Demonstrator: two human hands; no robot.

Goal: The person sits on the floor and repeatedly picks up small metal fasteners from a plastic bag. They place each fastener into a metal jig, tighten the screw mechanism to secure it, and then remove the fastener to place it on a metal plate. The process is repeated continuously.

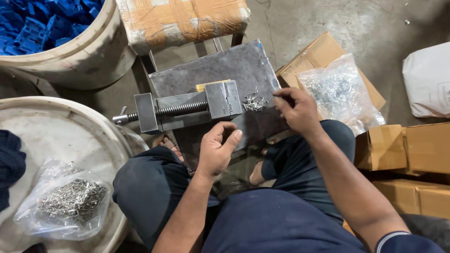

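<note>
Left hand (216, 151): curled loosely, holding nothing visible, just below grey steel vise (187, 111) on metal plate (243, 68). Right hand (295, 110): fingers bunched beside small pins (254, 103) heaped against vise; whether it pinches one, cannot tell.

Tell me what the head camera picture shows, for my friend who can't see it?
A seated person's right hand reaches for a small pile of metal pins on a grey plate beside a vise. The left hand curls open just below the vise. Bags of pins, boxes and a tub of blue parts surround them.
</note>
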